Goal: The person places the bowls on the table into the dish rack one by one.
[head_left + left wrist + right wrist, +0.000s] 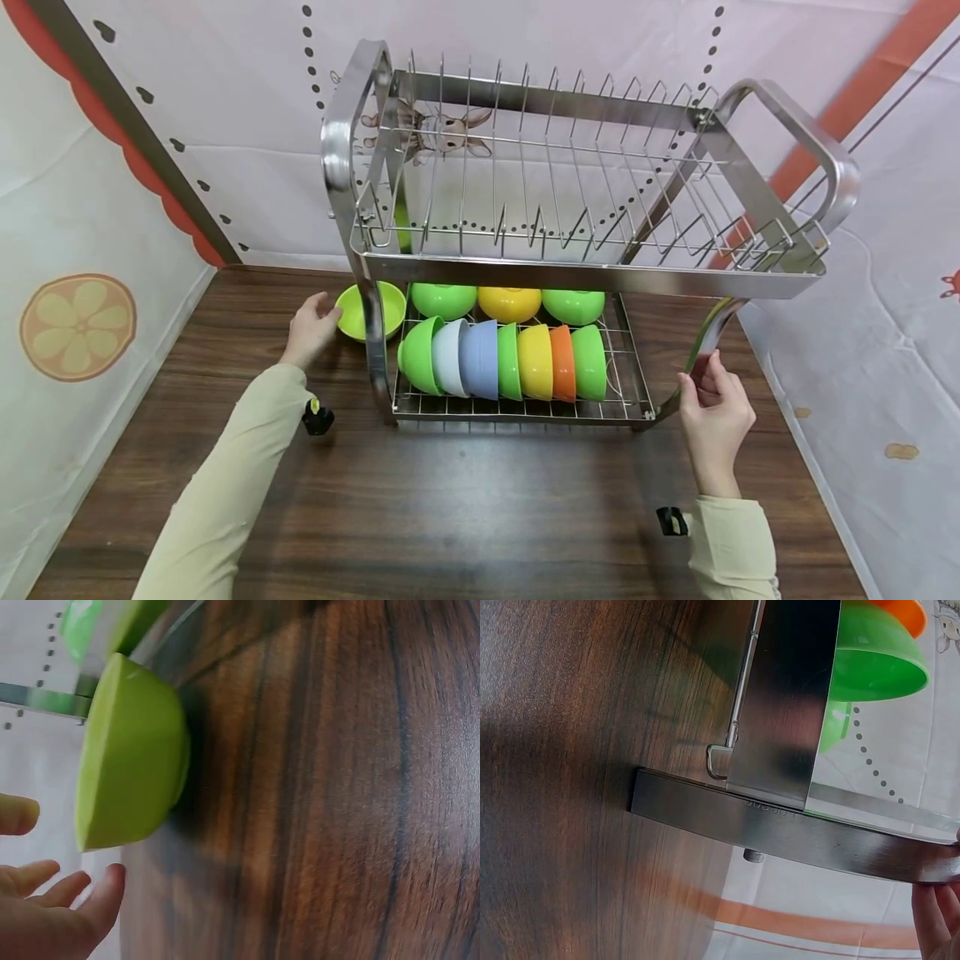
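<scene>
A yellow-green bowl [393, 307] stands upright on the table, partly behind the left leg of a two-tier metal dish rack [592, 277]. My left hand [308, 331] is just left of that bowl; in the left wrist view, its loosely bent fingers [103, 900] are apart from the bowl's rim. With thumb and fingers, my right hand [716, 417] pinches the rack's curved right leg [840, 844]. On the lower tier, several bowls stand on their sides in a front row, among them a blue bowl [480, 360] and an orange bowl [562, 363]. Behind them is a yellow bowl [510, 303] between two green ones.
The rack's upper wire tier [525, 192] holds no dishes and overhangs the back bowls. Brown wooden table [465, 508] lies in front of the rack. Printed white cloth [247, 167] hangs behind and at both sides.
</scene>
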Action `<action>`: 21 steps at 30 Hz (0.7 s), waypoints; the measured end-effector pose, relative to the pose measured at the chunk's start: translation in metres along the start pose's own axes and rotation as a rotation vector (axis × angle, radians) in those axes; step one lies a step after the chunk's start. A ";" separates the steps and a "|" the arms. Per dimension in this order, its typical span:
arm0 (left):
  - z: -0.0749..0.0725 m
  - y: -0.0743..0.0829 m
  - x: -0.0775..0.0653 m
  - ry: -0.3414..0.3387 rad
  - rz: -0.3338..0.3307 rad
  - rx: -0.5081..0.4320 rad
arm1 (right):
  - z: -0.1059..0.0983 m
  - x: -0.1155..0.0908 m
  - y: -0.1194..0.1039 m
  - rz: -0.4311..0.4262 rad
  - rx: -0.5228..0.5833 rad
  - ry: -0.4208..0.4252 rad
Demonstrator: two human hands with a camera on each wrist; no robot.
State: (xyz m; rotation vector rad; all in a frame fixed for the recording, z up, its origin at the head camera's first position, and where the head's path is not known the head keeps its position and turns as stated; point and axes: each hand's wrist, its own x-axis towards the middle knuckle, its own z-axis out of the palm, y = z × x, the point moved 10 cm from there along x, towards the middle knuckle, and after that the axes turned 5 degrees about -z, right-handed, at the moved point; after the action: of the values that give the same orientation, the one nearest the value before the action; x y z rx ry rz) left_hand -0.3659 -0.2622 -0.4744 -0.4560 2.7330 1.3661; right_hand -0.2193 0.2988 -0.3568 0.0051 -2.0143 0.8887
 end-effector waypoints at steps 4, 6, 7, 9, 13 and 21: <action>0.010 -0.006 0.004 -0.031 -0.060 0.054 | -0.001 0.001 -0.001 -0.001 0.014 0.011; 0.012 -0.008 0.006 -0.025 -0.066 0.075 | -0.001 0.000 -0.001 -0.002 0.019 0.016; 0.013 -0.009 0.006 -0.018 -0.068 0.075 | 0.000 0.000 -0.001 -0.004 0.018 0.010; 0.016 -0.012 0.007 -0.024 -0.079 0.021 | 0.000 0.000 -0.001 -0.005 0.017 0.005; 0.023 -0.017 0.008 -0.058 -0.125 -0.127 | 0.000 0.000 -0.001 -0.002 0.009 0.005; 0.028 -0.022 0.010 -0.068 -0.171 -0.244 | -0.002 0.000 -0.002 0.000 0.005 0.021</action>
State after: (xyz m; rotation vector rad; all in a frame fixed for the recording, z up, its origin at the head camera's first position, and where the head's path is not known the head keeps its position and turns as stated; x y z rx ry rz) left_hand -0.3718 -0.2553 -0.5105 -0.6280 2.4192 1.6407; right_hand -0.2175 0.2986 -0.3548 -0.0012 -1.9931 0.8899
